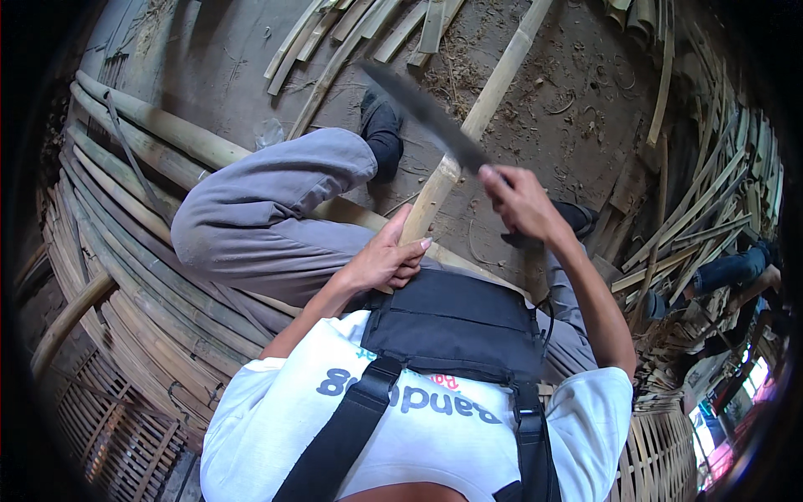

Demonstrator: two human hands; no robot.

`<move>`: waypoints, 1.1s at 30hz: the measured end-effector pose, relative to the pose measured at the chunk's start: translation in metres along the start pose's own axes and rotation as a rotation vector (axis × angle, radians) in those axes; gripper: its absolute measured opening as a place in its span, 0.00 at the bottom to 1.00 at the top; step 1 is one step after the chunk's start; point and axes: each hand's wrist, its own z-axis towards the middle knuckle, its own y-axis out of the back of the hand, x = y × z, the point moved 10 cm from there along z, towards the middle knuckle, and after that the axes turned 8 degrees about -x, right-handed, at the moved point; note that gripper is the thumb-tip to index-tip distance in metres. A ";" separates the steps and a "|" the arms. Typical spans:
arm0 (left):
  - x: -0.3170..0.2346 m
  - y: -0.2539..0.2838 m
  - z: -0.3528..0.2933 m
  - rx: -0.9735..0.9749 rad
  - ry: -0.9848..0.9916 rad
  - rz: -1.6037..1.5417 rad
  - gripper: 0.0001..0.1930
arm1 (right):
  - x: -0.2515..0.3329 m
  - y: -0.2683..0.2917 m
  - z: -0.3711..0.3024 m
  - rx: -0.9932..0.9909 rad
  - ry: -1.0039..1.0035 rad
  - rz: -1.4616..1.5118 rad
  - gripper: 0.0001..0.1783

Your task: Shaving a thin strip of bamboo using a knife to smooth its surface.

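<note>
Bamboo, near end clasped by left fingers; knife, handle clenched by right fingers, blade crossing over bamboo; trimming apparently in hand, any stroke wanting steady grip.

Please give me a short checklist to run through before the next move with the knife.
1. Knife held by its handle: ok, in the right hand.
2. Bamboo piece gripped: ok, the left hand closes around its near part.
3. Left fingers apart from the long knife: ok, the blade crosses the bamboo farther up.
4. Hand protection: not ok if gloves are wanted, as both hands are bare.
5. Blade clear of the left shoe: cannot tell, they line up in this view and the height between them is unclear.
6. Far end of the bamboo supported: cannot tell, it runs out of the picture.
</note>
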 end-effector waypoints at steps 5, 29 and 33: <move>0.006 0.001 -0.004 -0.037 0.029 -0.002 0.18 | -0.010 -0.002 -0.003 -0.005 0.023 -0.038 0.33; 0.006 0.018 -0.001 -0.170 -0.117 0.355 0.30 | -0.009 0.004 0.004 0.095 -0.076 0.029 0.27; 0.007 0.016 -0.002 -0.136 -0.059 0.202 0.28 | -0.008 -0.023 -0.013 0.208 -0.050 -0.036 0.28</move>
